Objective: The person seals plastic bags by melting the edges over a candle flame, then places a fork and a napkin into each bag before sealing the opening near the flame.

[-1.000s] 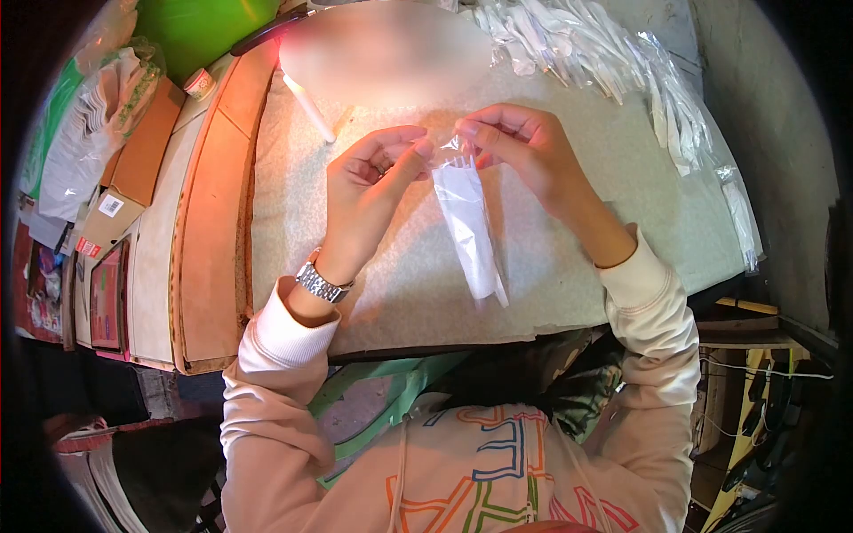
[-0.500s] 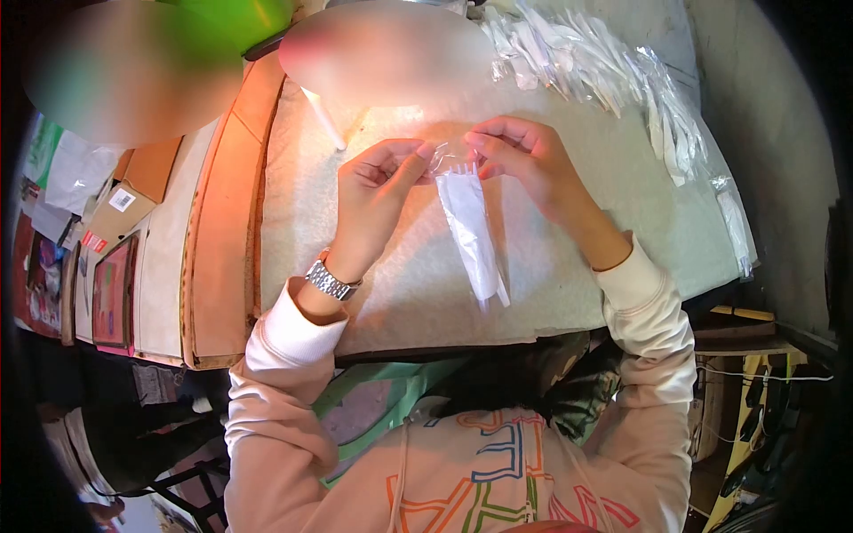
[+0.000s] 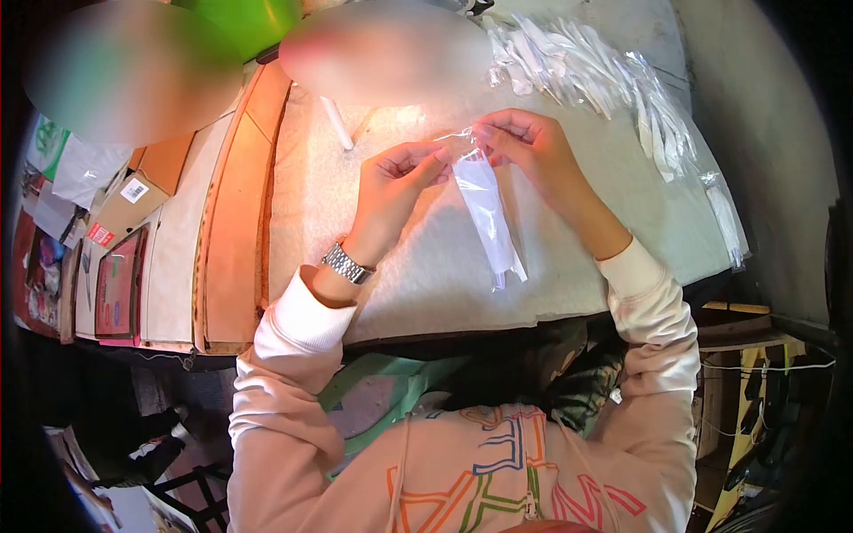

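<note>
A slim clear plastic packet (image 3: 485, 213) with a white, paper-like insert hangs between my hands above the covered table. My left hand (image 3: 402, 179), with a metal watch at the wrist, pinches one side of the packet's clear top edge. The opposite side of that edge is pinched by my right hand (image 3: 524, 140). The film between my fingertips looks crumpled and shiny. The packet's lower end points toward my body. Beyond my left hand, a white candle-like stick (image 3: 337, 123) stands tilted, its top hidden by a blurred patch.
Many similar packets (image 3: 582, 67) lie in a curved row along the table's far right side. A wooden ledge (image 3: 235, 204) borders the table on the left, with a cardboard box (image 3: 133, 191) and a framed panel (image 3: 120, 289) beyond. A wall (image 3: 764, 133) rises on the right.
Both hands and the packet have shifted slightly to the right and away from my body in the picture. The film at the packet's top is stretched more between my fingers.
</note>
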Demonstrator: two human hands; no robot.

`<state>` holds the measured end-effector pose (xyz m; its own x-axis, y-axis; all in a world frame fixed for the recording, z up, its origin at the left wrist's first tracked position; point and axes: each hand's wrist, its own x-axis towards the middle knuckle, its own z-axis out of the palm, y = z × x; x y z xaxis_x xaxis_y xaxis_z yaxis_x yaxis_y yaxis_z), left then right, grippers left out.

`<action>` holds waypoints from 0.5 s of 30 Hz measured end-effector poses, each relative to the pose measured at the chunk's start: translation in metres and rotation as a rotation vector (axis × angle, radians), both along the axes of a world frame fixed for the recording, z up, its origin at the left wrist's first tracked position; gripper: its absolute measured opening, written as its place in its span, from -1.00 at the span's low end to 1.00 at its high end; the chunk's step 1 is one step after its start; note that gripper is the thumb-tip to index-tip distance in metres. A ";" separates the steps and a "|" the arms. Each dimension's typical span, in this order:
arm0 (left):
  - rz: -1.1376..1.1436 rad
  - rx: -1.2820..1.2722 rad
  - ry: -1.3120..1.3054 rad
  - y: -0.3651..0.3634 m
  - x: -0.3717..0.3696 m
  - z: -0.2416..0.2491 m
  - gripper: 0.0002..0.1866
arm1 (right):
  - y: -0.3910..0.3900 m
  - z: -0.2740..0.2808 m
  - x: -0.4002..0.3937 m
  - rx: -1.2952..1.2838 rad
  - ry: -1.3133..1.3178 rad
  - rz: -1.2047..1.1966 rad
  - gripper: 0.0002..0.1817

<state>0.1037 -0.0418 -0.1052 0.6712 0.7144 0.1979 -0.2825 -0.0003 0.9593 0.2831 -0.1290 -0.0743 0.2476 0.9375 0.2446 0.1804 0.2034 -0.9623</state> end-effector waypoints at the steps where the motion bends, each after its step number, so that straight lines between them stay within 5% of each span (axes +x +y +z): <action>1: -0.009 -0.004 -0.012 0.000 0.000 0.000 -0.79 | 0.000 0.001 0.000 -0.002 -0.002 -0.006 -0.71; 7: 0.029 0.006 -0.044 -0.001 -0.001 0.003 -0.80 | -0.005 0.004 -0.006 -0.099 0.218 0.004 -0.66; 15: 0.051 0.011 -0.063 0.004 -0.002 0.004 -0.79 | -0.008 0.003 -0.010 -0.126 0.132 -0.018 -0.66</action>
